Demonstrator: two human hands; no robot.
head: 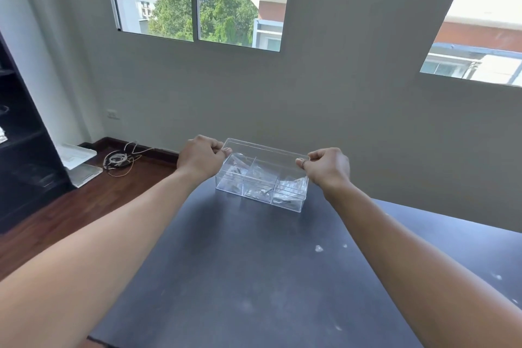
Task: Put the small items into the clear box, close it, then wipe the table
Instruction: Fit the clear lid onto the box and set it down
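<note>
A clear plastic box (261,195) with inner dividers stands at the far end of the dark table (240,277). Small items in clear bags lie in its compartments. Its clear lid (265,150) is held a little above the box, roughly level. My left hand (202,157) pinches the lid's left end and my right hand (327,167) pinches its right end. Both arms reach out over the table.
White specks and a small crumpled clear scrap (318,248) lie on the table's right side. A dark shelf unit (25,135) stands at the left. White trays (79,162) and a coil of cable (118,161) rest on the wooden floor below the wall.
</note>
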